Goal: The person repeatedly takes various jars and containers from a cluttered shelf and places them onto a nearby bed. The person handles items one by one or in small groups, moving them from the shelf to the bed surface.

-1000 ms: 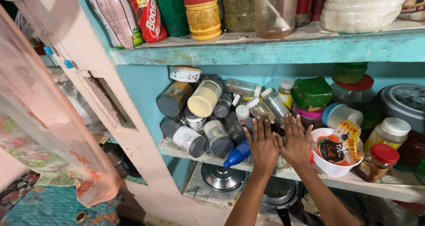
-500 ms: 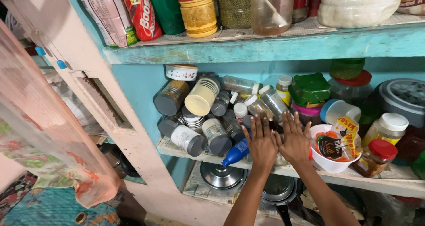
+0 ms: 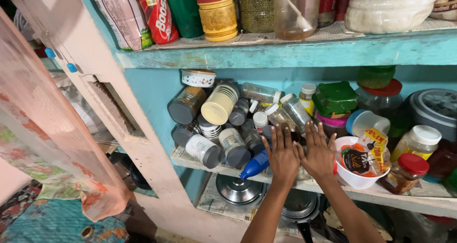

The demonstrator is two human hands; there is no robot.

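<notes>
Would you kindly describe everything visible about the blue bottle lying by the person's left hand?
The blue bottle looks like glossy plastic, deep blue, with a white cap at its lower-left end. It lies on its side at the front edge of the middle shelf, tilted so the cap points down and outward past the edge. Its upper end is hidden behind the left hand, which rests flat, fingers spread, against it. A grey-lidded jar lies just left of it; contact there cannot be told.

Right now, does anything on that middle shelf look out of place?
Yes. The jars and spice bottles left of both hands lie tipped on their sides in a heap, lids facing out. A blue-capped bottle pokes over the shelf edge beside the left hand.
</notes>
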